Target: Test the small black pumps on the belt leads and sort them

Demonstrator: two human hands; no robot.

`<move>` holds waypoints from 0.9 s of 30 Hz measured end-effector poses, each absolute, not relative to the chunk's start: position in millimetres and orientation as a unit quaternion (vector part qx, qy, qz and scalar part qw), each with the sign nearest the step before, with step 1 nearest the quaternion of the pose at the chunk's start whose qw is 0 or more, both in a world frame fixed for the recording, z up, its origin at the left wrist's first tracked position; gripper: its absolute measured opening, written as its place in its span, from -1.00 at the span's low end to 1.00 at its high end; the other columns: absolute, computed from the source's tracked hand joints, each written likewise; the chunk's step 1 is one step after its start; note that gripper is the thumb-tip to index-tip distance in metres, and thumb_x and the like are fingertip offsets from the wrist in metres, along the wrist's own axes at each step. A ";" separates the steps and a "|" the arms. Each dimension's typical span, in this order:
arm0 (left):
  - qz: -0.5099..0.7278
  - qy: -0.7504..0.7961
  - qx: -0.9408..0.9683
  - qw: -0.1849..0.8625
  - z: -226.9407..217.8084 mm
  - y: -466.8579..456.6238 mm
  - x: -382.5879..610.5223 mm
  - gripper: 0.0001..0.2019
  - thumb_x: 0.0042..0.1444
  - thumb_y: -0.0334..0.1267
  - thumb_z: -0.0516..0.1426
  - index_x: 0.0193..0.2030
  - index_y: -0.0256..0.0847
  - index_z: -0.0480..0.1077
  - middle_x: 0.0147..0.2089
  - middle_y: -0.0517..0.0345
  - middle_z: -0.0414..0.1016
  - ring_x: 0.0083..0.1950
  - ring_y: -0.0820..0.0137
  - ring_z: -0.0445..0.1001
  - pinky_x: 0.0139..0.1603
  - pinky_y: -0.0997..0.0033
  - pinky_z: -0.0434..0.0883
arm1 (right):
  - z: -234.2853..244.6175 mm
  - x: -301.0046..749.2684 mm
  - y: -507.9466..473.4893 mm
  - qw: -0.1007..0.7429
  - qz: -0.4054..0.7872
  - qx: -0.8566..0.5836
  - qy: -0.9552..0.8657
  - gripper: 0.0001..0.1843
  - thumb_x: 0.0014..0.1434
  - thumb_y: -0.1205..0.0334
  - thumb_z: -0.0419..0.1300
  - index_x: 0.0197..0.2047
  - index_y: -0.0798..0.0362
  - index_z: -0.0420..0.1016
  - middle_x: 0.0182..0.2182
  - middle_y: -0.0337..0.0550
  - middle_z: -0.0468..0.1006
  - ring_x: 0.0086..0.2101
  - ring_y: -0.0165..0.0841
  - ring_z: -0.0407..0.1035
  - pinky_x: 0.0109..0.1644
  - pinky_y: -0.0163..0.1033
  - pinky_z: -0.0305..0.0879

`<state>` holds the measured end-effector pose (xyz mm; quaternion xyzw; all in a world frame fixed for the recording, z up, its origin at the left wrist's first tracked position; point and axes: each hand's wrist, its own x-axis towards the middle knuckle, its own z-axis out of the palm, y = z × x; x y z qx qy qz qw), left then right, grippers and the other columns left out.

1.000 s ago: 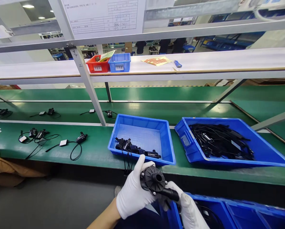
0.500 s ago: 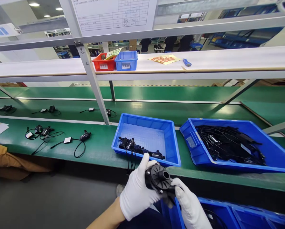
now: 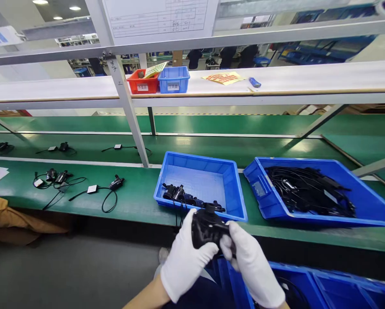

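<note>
A black water pump (image 3: 208,227) with a round housing is held in front of me, at the near edge of the bench. My left hand (image 3: 186,257), in a white glove, is wrapped round the housing from the left. From the right, my right hand (image 3: 245,259), also gloved in white, has its fingers closed on the pump's side part. Just beyond lies a blue bin (image 3: 199,176) with several similar black pumps (image 3: 182,195) along its near wall. Some cables hang over that wall.
A tilted blue bin (image 3: 257,189) full of black cabled parts (image 3: 311,189) stands at right. More blue bins (image 3: 334,287) sit below the bench edge. Cabled pumps (image 3: 117,183) lie left on the green bench (image 3: 137,189). A brown sleeve (image 3: 15,219) shows far left. A metal post (image 3: 128,103) rises ahead.
The pump has been turned in my hands: its round face with the port pointed toward me before, and now its side shows. My right hand has shifted up and slightly left.
</note>
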<state>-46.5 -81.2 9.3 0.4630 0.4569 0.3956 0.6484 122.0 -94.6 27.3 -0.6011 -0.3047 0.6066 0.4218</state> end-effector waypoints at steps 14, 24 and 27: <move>0.453 0.134 0.103 0.875 -18.0 -64.2 -41.1 -0.11 0.01 0.48 0.23 0.38 0.01 0.37 -0.04 0.02 0.62 0.07 0.15 0.54 0.25 -0.02 0.38 | 27.2 116.0 -128.5 0.354 0.472 -0.664 -0.459 -0.52 0.25 -0.31 0.17 -0.27 -0.06 0.57 -0.32 -0.11 0.67 -0.26 -0.18 0.56 -0.15 -0.21 0.50; 0.371 0.206 0.455 0.783 -19.9 -4.5 -62.5 -0.11 0.28 0.49 -0.24 0.48 -0.08 0.20 0.30 -0.11 0.49 0.38 0.04 0.39 0.49 -0.11 0.17 | 82.3 91.6 -89.8 0.554 0.617 -0.452 -0.328 -0.37 0.12 -0.40 0.21 -0.18 0.02 0.67 -0.43 -0.11 0.63 -0.61 -0.41 0.27 -0.60 -0.33 0.18; 0.259 0.267 0.522 0.767 -79.2 28.7 -57.2 -0.17 0.25 0.50 -0.13 0.21 -0.14 0.50 0.18 -0.05 0.58 0.31 0.10 0.44 0.50 0.00 0.15 | 108.3 126.2 -77.2 0.601 0.582 -0.439 -0.328 -0.29 0.05 -0.53 0.11 -0.11 -0.12 0.63 -0.43 -0.21 0.57 -0.70 -0.53 -0.12 -0.72 -0.34 -0.28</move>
